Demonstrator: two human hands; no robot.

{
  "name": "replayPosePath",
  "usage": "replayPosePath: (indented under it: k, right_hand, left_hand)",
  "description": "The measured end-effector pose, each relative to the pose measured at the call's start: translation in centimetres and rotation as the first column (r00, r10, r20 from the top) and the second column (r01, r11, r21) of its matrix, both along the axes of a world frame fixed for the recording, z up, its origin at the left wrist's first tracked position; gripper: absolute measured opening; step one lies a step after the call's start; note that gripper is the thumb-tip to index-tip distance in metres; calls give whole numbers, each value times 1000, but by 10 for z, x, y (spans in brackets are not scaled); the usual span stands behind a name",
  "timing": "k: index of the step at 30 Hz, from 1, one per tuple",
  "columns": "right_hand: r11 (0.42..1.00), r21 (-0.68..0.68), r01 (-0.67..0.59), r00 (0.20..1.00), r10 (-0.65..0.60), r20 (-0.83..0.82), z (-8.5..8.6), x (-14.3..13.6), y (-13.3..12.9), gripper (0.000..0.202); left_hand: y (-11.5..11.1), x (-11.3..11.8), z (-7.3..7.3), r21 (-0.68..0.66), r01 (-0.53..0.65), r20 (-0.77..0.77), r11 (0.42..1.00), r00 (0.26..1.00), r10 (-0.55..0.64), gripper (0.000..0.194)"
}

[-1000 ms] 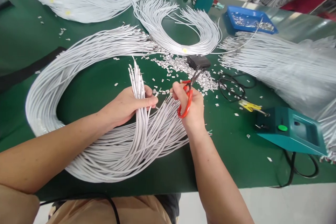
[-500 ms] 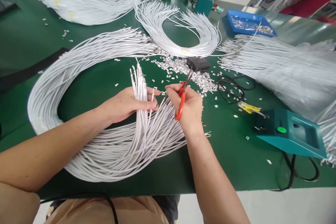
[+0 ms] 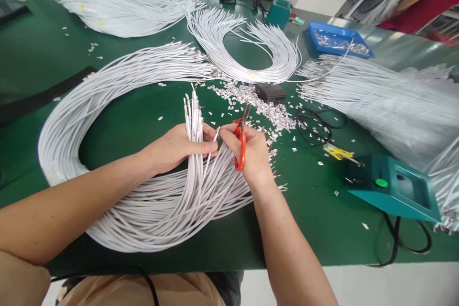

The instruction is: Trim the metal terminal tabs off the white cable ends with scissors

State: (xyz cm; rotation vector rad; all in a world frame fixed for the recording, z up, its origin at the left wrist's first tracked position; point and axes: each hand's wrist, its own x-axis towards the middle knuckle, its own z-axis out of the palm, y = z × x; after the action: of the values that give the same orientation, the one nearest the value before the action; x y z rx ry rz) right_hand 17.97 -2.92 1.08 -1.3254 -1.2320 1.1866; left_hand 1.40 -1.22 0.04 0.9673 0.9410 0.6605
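Observation:
A bunch of white cables (image 3: 194, 126) stands upright in my left hand (image 3: 179, 146), which is closed round it. Their stripped ends show above the fingers. My right hand (image 3: 253, 153) carries orange-handled scissors (image 3: 240, 150), blades pointing up and away from me. Its thumb and fingertips pinch the tip of a single white cable (image 3: 212, 150) beside the left fingers. Below both hands curves a large coil of white cables (image 3: 143, 215), its loose ends lying under and right of the right hand.
Cut scraps (image 3: 247, 98) lie beyond my hands, by a black block (image 3: 270, 92). At right are a teal machine (image 3: 394, 186) and a wrapped cable bundle (image 3: 380, 91). Farther back sit a blue tray (image 3: 339, 50), a smaller coil (image 3: 251, 75) and a large cable pile (image 3: 118, 5).
My right hand has moved slightly left, closer to the left hand, and now pinches a single cable's tip. The scissors came along, and the left hand still grips the bunch.

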Motion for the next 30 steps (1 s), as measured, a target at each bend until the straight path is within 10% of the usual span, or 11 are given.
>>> replayPosePath:
  k: [9, 16, 27, 30]
  right_hand:
    - [998, -33, -47, 987, 51, 151, -6, 8, 2, 14]
    - [955, 200, -219, 703, 12, 711, -25, 18, 5, 26]
    - [915, 289, -281, 474, -130, 871, -32, 24, 4, 34]
    - [931, 280, -232, 521, -124, 845, -27, 25, 3, 38]
  left_hand:
    - [0, -2, -2, -162, -23, 204, 986, 977, 56, 53]
    - [1, -4, -2, -195, -31, 228, 980, 971, 76, 46]
    - [0, -4, -1, -206, -49, 205, 977, 974, 92, 42]
    - [1, -3, -1, -197, -70, 199, 978, 974, 110, 39]
